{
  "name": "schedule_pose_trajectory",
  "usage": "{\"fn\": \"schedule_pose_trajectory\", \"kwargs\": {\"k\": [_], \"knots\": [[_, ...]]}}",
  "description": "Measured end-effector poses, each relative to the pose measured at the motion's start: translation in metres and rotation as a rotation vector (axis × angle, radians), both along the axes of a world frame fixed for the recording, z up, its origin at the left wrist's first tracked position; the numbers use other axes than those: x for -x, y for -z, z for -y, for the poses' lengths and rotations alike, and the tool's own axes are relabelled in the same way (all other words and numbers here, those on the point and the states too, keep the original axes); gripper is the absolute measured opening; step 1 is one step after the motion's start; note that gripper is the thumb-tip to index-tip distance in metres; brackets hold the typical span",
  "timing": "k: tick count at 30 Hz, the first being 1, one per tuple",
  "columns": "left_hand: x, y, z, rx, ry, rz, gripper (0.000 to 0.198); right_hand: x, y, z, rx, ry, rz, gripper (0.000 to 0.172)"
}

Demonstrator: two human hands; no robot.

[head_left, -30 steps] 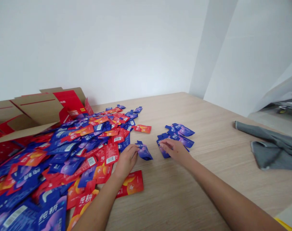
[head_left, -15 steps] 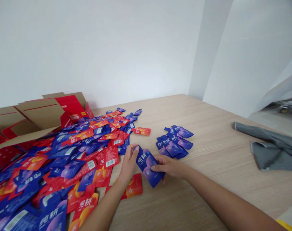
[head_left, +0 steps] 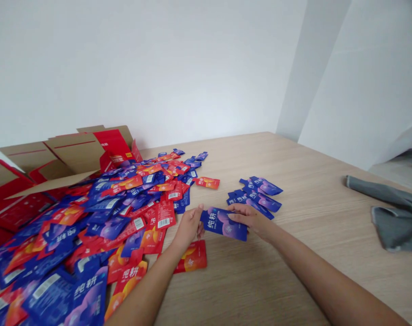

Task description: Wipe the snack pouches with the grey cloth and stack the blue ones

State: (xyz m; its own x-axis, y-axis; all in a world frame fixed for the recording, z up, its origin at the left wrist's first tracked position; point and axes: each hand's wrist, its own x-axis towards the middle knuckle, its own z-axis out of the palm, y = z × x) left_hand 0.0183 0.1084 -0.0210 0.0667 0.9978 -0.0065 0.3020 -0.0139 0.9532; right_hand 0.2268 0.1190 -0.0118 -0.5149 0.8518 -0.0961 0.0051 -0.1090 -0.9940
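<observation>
A blue pouch (head_left: 223, 224) with purple fruit and white lettering is held between my two hands above the table. My left hand (head_left: 190, 225) pinches its left end, the fingers closed. My right hand (head_left: 248, 218) grips the opposite end, thumb on the printed face. Just beyond the right hand lies a small overlapping group of blue pouches (head_left: 264, 200). Below my left hand a red pouch (head_left: 195, 257) with orange fruit lies flat, partly covered by my forearm. To the left spreads a large mixed heap of red and blue pouches (head_left: 114, 212).
Opened red and brown cardboard boxes (head_left: 77, 151) stand at the back left, behind the heap. A lone red pouch (head_left: 206, 182) lies at the heap's right edge. Folded grey cloth (head_left: 392, 226) rests on the right of the wooden table (head_left: 314, 181). A white wall rises behind.
The held blue pouch has turned from a steep slant to nearly level, and my right hand has moved up and right with it. The whole scene has shifted slightly rightward in view.
</observation>
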Motion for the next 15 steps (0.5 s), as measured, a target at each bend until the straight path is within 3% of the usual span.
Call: {"fn": "schedule_pose_trajectory", "kwargs": {"k": [4,6,8,10,15], "knots": [[0.027,-0.009,-0.012,-0.293,-0.098,-0.606,0.046,-0.026,0.0,-0.02,-0.064,0.371,0.059,0.035],[0.042,-0.012,-0.017,-0.362,-0.126,-0.885,0.029,-0.045,0.003,-0.034,-0.164,0.607,0.204,0.032],[0.05,-0.012,-0.019,-0.355,-0.116,-1.034,0.022,-0.064,0.007,-0.045,-0.322,0.778,0.453,0.029],[0.051,-0.009,-0.02,-0.338,-0.105,-1.162,0.025,-0.078,0.011,-0.052,-0.446,0.83,0.74,0.029],[0.042,-0.005,-0.027,-0.292,-0.101,-1.35,0.036,-0.088,0.015,-0.051,-0.491,0.674,1.225,0.031]]}}
